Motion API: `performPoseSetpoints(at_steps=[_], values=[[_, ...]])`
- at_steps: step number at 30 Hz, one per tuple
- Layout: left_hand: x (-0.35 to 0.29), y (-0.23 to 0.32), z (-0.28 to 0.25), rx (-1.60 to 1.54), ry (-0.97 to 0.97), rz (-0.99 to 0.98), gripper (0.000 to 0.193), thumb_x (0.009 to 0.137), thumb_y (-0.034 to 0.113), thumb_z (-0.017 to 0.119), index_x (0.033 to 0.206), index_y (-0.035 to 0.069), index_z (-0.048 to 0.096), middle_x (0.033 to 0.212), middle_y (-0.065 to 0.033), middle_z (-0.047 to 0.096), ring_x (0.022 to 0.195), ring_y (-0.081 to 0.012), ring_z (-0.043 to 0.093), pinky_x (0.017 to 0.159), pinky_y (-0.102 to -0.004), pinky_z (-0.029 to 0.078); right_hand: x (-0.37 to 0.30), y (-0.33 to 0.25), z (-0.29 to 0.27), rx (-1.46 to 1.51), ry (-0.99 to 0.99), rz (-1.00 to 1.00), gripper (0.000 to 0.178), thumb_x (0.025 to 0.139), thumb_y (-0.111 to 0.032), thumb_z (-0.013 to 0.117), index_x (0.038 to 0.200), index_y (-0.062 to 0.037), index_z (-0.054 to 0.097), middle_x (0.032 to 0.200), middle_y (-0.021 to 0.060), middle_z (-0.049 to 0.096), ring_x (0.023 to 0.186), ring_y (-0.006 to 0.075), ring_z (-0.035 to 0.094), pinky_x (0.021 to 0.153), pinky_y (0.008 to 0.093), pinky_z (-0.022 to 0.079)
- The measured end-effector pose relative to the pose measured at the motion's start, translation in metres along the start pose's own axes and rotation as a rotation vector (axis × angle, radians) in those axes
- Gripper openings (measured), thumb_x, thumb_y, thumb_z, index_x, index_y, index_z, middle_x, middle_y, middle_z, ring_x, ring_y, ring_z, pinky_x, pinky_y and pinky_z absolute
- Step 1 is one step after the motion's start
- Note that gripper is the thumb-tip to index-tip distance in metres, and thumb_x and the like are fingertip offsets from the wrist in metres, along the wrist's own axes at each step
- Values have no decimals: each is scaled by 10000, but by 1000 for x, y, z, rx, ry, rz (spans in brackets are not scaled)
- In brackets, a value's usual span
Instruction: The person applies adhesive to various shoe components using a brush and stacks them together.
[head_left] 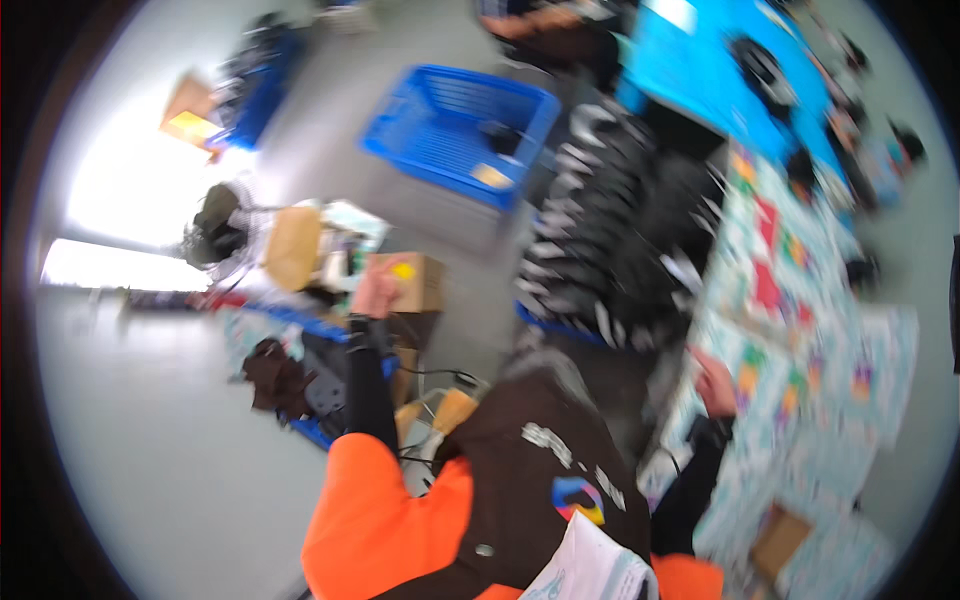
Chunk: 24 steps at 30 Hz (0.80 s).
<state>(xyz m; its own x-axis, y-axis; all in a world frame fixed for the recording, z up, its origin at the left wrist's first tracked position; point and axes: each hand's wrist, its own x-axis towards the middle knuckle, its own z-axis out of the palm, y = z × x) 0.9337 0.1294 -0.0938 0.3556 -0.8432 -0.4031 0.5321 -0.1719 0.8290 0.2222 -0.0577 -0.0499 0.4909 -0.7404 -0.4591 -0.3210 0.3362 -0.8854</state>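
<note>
My left hand (pixel 374 292) is raised beside a small cardboard box (pixel 425 283) with a yellow spot. Blur smears its fingers, and I cannot tell whether it touches the box. My right hand (pixel 715 386) hovers by the near edge of a table covered with printed sheets (pixel 765 345). At least one of its fingers stretches out, and nothing shows in its grasp. Between and beyond my hands stands a blue crate packed with rows of black, white-marked items (pixel 590 220); their kind is too blurred to name.
Farther off, a blue plastic basket (pixel 440 130) on the floor holds a few small things. At the left are a blue bin with dark pieces (pixel 330 375) and a tan-backed chair (pixel 292 248). A bright blue table (pixel 700 60) stands far right, people beyond it. Cables (pixel 450 378) lie near my body.
</note>
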Motion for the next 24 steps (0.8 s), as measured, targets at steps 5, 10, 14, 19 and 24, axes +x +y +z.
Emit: performPoseSetpoints(at_steps=[5,10,14,19,24], values=[[48,-36,31,263,-38,-392,686,1033,604,445,1361,18,585,554,54,371,510,-86,383,522,-242,333,66,30,79,77,-36,437,399,956,-121,603,1350,-59,595,597,-17,479,459,75,407,417,259,294],[70,-92,108,685,-257,-588,519,1005,557,540,1177,93,698,597,11,516,517,-103,476,485,-266,376,47,34,87,331,93,350,281,1018,-302,554,1092,-65,685,536,-1,498,419,107,428,397,287,305],[71,-134,100,772,-386,-586,458,991,509,599,1124,90,726,662,-41,599,589,-147,590,573,-303,504,31,24,98,139,102,326,327,1041,-377,534,1094,-93,687,561,-3,499,442,95,425,422,280,308],[64,-159,118,764,-436,-609,416,999,440,624,1116,48,700,763,-43,629,678,-143,646,610,-297,545,-6,-44,105,311,80,83,430,1095,-314,424,1425,-54,516,603,-2,468,472,82,386,448,233,297],[67,-91,135,568,-407,-503,508,1031,482,553,1306,57,602,768,-61,662,674,-147,646,642,-279,530,-60,-59,44,836,139,-361,1023,951,-789,317,1578,14,218,547,19,468,470,108,383,433,264,288]])
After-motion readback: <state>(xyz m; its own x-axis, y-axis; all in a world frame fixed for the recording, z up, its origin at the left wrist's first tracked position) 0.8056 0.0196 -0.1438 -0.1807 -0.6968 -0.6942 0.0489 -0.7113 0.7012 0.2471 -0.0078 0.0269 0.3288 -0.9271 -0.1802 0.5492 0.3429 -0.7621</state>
